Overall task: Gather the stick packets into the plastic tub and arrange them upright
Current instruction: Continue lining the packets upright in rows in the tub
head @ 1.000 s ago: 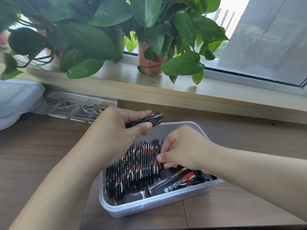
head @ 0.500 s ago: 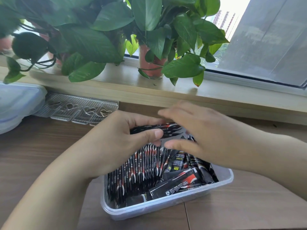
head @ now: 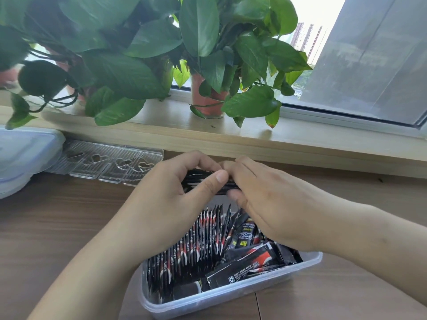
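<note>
Left hand [head: 171, 195] closed on a bundle of stick packets [head: 203, 182], thumb on top. Right hand [head: 272, 199] pinches the same bundle's right end, fingers nearly flat. Directly below the grip: plastic tub [head: 231, 299], upright packet row [head: 196, 245] left, loose packets [head: 251, 257] right.

Plants [head: 129, 72]: leafy, on the sill, beyond the grip.
Pot [head: 208, 98]: reddish, straight behind the grip.
Sill [head: 300, 139]: pale wood, runs across behind the grip.
Tray [head: 108, 162]: clear, heart-shaped hollows, left of the grip.
Lid [head: 25, 153]: bluish, far left.
Table [head: 46, 227]: brown wood, below the grip.
</note>
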Available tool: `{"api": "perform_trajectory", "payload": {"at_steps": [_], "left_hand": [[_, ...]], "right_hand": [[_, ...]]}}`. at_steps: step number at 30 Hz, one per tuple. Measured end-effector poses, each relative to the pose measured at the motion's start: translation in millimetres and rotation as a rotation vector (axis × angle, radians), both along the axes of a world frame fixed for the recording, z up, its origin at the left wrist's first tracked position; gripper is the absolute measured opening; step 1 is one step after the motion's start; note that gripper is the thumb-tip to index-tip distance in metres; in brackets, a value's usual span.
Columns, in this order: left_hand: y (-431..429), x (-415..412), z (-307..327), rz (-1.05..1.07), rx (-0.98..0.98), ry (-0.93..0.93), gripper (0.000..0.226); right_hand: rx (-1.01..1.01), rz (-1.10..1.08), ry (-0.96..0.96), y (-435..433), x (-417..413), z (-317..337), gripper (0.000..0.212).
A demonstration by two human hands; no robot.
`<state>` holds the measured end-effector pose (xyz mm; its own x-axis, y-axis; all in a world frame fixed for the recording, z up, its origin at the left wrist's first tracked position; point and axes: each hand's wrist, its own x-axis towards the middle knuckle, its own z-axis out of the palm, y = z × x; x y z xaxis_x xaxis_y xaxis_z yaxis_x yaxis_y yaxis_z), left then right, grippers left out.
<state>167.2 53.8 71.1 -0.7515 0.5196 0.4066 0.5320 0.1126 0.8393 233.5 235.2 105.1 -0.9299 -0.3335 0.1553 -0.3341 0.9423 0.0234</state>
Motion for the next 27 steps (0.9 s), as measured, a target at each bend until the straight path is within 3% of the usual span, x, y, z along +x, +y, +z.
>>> {"api": "perform_trajectory", "payload": {"at_steps": [4,8,12,17,21,25,27], "left_hand": [[1.6,-1.5,-3.7,0.064,-0.048,0.064,0.023],[2.1,-0.3,-7.2,0.047,-0.121,0.098,0.015],[2.0,-1.3,-9.1,0.06,-0.14,0.119,0.013],[2.0,0.3,-9.5,0.039,-0.225,0.096,0.016],[1.8,1.4,-10.2,0.017,-0.253,0.1,0.018],[2.6,4.3,-6.4,-0.031,-0.228,0.099,0.026],[2.1,3.3,-3.2,-0.077,-0.119,0.004,0.031]], "right_hand": [[-0.032,-0.016,-0.065,-6.3,5.4,2.3,0.047],[0.08,-0.056,-0.049,-7.4,4.8,3.3,0.036],[0.217,-0.048,0.119,-13.7,4.8,-3.0,0.033],[0.125,-0.012,0.162,-9.6,3.3,-4.1,0.02],[0.088,0.017,0.129,-6.1,3.8,-3.6,0.024],[0.015,0.016,0.094,-2.4,9.1,-1.9,0.02],[-0.027,-0.016,0.032,1.4,14.0,2.1,0.023]]}}
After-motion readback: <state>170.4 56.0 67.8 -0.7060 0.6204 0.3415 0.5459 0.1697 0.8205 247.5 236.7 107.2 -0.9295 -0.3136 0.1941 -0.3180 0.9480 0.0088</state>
